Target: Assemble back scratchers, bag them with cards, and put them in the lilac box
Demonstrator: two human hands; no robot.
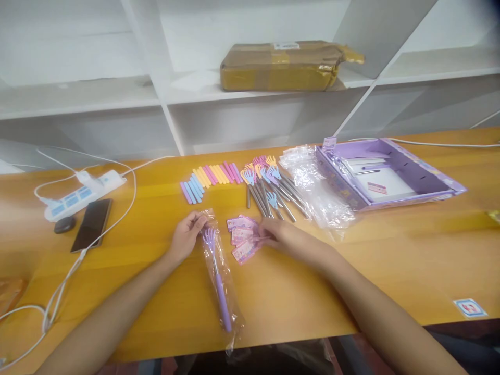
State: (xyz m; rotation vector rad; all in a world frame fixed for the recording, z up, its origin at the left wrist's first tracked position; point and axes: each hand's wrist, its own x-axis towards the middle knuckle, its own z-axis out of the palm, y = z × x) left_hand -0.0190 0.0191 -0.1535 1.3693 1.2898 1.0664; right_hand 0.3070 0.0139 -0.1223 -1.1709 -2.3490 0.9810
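My left hand (188, 234) pinches the top end of a clear plastic bag (230, 291). Inside that bag lies a purple back scratcher (221, 294) with a hand-shaped head and a metal rod. My right hand (287, 237) is closed at the right edge of a fanned stack of pink printed cards (244, 239); its fingertips are partly hidden. Just beyond, several metal back scratcher rods (260, 198) with coloured claw heads lie in a pile. Left of them stretches a row of coloured handle sleeves (213, 176) in blue, yellow, pink and purple.
Clear plastic bags (316, 187) lie heaped beside a purple open box (414, 192) holding a card and rods. On the left are a power strip (88, 192), a phone (91, 224), a small black object (64, 225) and white cables. A taped carton (279, 67) sits on the shelf.
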